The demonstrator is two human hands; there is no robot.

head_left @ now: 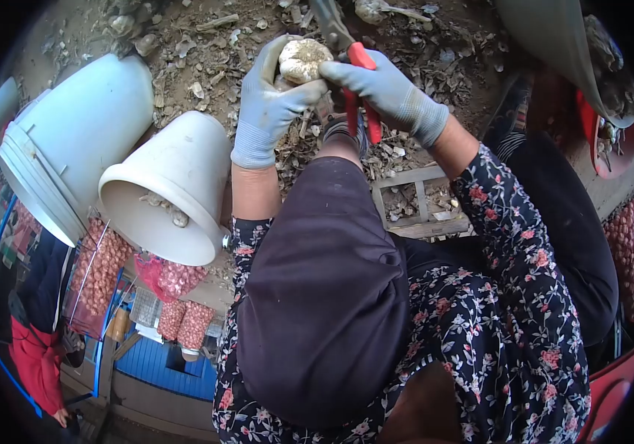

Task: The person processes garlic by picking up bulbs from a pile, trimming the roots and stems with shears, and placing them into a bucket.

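Observation:
My left hand point(271, 111), in a grey-white work glove, is closed around a garlic bulb point(305, 61). The bulb's pale, rough face points up toward me. In a matching glove, my right hand point(391, 96) grips garden shears point(363, 56) by their red handles. The metal blades point away from me, past the top edge of the view, so their tips are hidden. My right thumb reaches across to the bulb's right side and appears to touch it. Both hands are close together above my knee.
White buckets point(165, 155) lie tipped at left, one with some garlic inside. Another bucket point(546, 37) is at upper right. Dry garlic scraps point(213, 74) cover the ground around a wooden crate point(413, 196). Filled mesh sacks point(106, 266) and a person in red point(35, 355) are at lower left.

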